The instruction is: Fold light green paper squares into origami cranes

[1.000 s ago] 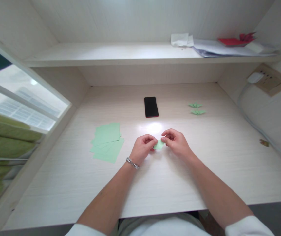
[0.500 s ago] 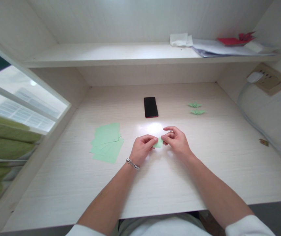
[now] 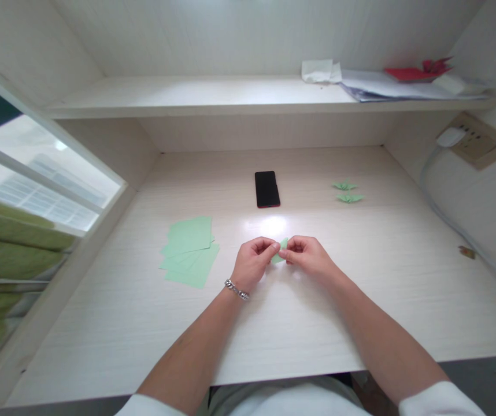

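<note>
A small piece of folded green paper (image 3: 279,258) is held between my two hands over the desk, partly hidden by the fingers. My left hand (image 3: 254,258) pinches its left side between thumb and fingers. On its right side, my right hand (image 3: 307,253) pinches it too, with the fingers curled in and the thumb tip close to the left thumb. Two folded green paper cranes (image 3: 350,198) lie at the right rear of the desk. To the left, several loose green paper sheets (image 3: 189,236) overlap in a fanned pile.
A black phone (image 3: 267,189) lies beyond my hands. White papers (image 3: 376,86) and a red folded paper (image 3: 435,66) rest on the shelf (image 3: 178,95). From the wall socket (image 3: 476,141) a grey cable (image 3: 441,214) runs down the right side, past a small brown scrap (image 3: 467,252).
My right fingers, raised and spread before, have curled in and closed on the paper. The right thumb has shifted left, and the paper is now tilted with a corner pointing up.
</note>
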The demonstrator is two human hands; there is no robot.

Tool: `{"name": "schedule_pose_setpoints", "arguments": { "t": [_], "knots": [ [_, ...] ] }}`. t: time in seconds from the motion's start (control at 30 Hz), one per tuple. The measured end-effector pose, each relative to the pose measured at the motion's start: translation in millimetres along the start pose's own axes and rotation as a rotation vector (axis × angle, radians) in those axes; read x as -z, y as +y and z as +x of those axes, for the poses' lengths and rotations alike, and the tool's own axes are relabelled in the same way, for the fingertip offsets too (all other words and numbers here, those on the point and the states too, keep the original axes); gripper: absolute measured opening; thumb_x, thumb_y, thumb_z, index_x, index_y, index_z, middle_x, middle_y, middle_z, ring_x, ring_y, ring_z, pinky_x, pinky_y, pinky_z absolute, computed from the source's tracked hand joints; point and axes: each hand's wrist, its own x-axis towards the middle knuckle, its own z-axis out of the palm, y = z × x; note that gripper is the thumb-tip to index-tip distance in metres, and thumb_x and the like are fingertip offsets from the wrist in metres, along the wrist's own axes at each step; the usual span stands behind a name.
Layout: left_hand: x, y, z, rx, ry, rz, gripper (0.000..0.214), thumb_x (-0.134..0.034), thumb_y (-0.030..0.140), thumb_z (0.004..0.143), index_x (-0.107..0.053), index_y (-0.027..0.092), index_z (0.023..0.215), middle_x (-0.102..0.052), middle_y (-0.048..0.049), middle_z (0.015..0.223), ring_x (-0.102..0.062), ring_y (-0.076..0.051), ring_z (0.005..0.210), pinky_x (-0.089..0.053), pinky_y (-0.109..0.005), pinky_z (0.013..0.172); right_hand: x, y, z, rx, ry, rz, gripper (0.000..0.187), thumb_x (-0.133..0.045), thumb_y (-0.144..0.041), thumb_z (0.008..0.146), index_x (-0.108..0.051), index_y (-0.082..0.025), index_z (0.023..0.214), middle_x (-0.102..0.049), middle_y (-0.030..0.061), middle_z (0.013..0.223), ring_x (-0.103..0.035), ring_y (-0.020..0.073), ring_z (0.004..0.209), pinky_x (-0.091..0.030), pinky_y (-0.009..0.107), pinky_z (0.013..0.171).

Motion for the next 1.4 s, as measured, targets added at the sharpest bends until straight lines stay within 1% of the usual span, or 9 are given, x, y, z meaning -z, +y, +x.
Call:
{"name": "schedule_pose_setpoints", "arguments": {
  "t": [0.1, 0.2, 0.4, 0.57, 0.73, 0.83, 1.0, 1.2, 1.4],
  "knots": [
    [-1.0, -0.3, -0.7, 0.003, -0.02, -0.007, 0.024, -0.068, 0.039, 0.073, -0.068, 0.015, 0.074, -0.063, -0.0028, 0.068, -0.052, -0.012, 0.059, -0.041, -0.023, 0.054, -0.2, -0.6, 0.8, 0.064, 0.105, 0.073, 0.025, -0.067, -0.041, 0.074, -0.062, -0.016, 0.074, -0.06, -0.0003, 0.062, -0.055, 0.0126, 0.058, -0.043, 0.025, 0.057],
    [-0.5, -0.3, -1.9, -0.006, -0.08, -0.002, 0.024, -0.067, 0.039, 0.074, -0.068, 0.015, 0.075, -0.062, -0.0026, 0.067, -0.052, -0.012, 0.059, -0.041, -0.023, 0.054, 0.4, -1.0, 1.6, 0.084, 0.15, 0.036, 0.022, -0.068, -0.038, 0.073, -0.063, -0.016, 0.072, -0.06, 0.0, 0.062, -0.054, 0.013, 0.058, -0.043, 0.026, 0.058],
    [0.3, 0.5, -2.4, -0.042, -0.053, 0.036, 0.025, -0.067, 0.039, 0.074, -0.067, 0.015, 0.075, -0.063, -0.0029, 0.068, -0.053, -0.012, 0.059, -0.042, -0.023, 0.055, 0.0, 1.3, 3.4, 0.083, 0.115, 0.068, 0.025, -0.066, -0.042, 0.074, -0.064, -0.017, 0.076, -0.062, 0.0012, 0.069, -0.055, 0.0138, 0.062, -0.046, 0.027, 0.059],
    [-1.3, 1.5, -2.1, -0.034, -0.04, 0.021, 0.025, -0.067, 0.04, 0.074, -0.067, 0.015, 0.076, -0.064, -0.0025, 0.07, -0.054, -0.012, 0.06, -0.043, -0.024, 0.056, -2.4, 1.6, 2.8, 0.108, 0.168, 0.033, 0.022, -0.066, -0.039, 0.075, -0.063, -0.017, 0.073, -0.06, 0.0001, 0.064, -0.055, 0.0131, 0.06, -0.045, 0.026, 0.058],
    [-1.1, 1.9, -1.0, -0.03, 0.054, -0.024, 0.026, -0.07, 0.041, 0.072, -0.068, 0.015, 0.076, -0.064, -0.0022, 0.07, -0.054, -0.012, 0.06, -0.044, -0.024, 0.055, -5.9, 4.1, 3.2, 0.04, 0.071, 0.117, 0.026, -0.07, -0.041, 0.071, -0.061, -0.017, 0.075, -0.062, 0.0006, 0.069, -0.058, 0.014, 0.062, -0.047, 0.027, 0.059],
    [-2.0, 0.2, -0.1, -0.001, 0.046, -0.073, 0.028, -0.07, 0.041, 0.071, -0.068, 0.014, 0.078, -0.065, -0.003, 0.071, -0.054, -0.011, 0.059, -0.044, -0.023, 0.053, -7.0, 6.5, 3.8, 0.06, 0.094, 0.072, 0.025, -0.07, -0.04, 0.072, -0.06, -0.017, 0.072, -0.06, -0.0002, 0.066, -0.057, 0.0135, 0.061, -0.047, 0.028, 0.061],
    [-3.0, -2.0, 1.0, 0.041, 0.082, -0.134, 0.029, -0.072, 0.041, 0.07, -0.068, 0.013, 0.079, -0.065, -0.0037, 0.071, -0.056, -0.011, 0.059, -0.046, -0.023, 0.053, -9.2, 7.6, 4.3, 0.066, 0.087, 0.184, 0.029, -0.072, -0.04, 0.069, -0.06, -0.019, 0.084, -0.064, 0.0022, 0.076, -0.06, 0.0159, 0.068, -0.049, 0.029, 0.062],
    [-3.2, 4.3, -3.1, 0.097, -0.054, -0.381, 0.033, -0.071, 0.041, 0.072, -0.064, 0.015, 0.091, -0.067, -0.0061, 0.08, -0.065, -0.017, 0.072, -0.051, -0.027, 0.061, -5.5, 3.1, 5.0, 0.119, 0.198, 0.288, 0.028, -0.074, -0.036, 0.067, -0.055, -0.021, 0.081, -0.06, -0.002, 0.07, -0.059, 0.0139, 0.063, -0.049, 0.027, 0.061],
    [-4.3, 0.1, -4.3, 0.041, -0.058, -0.342, 0.03, -0.076, 0.032, 0.068, -0.063, 0.016, 0.089, -0.066, -0.0038, 0.084, -0.063, -0.014, 0.072, -0.051, -0.026, 0.064, -7.2, 1.0, 4.2, 0.111, 0.178, 0.241, 0.02, -0.071, -0.034, 0.069, -0.061, -0.02, 0.079, -0.065, 0.0008, 0.074, -0.062, 0.0151, 0.065, -0.051, 0.03, 0.063]
  ]
}}
